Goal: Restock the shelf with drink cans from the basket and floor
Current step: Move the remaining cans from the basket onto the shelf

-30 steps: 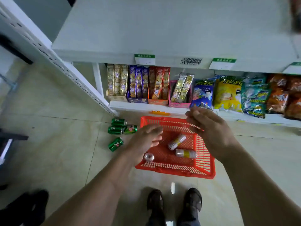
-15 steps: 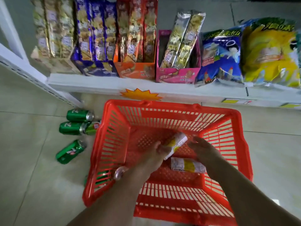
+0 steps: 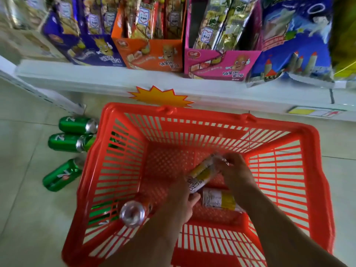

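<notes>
Two bare arms are all I get of the body from the head camera.

I see my left hand (image 3: 178, 201) and right hand (image 3: 238, 175) uncovered, with no glove, ring or strap on the fingers that show. Back from each grip, the wrists carry no watch or band, and both forearms run bare to the bottom edge of the view, so no sleeve or cuff comes into sight. The forearms look broad near the lens and narrow toward the hands, stretched by the wide angle. The fingertips are blurred, so I cannot make out the nails.
</notes>
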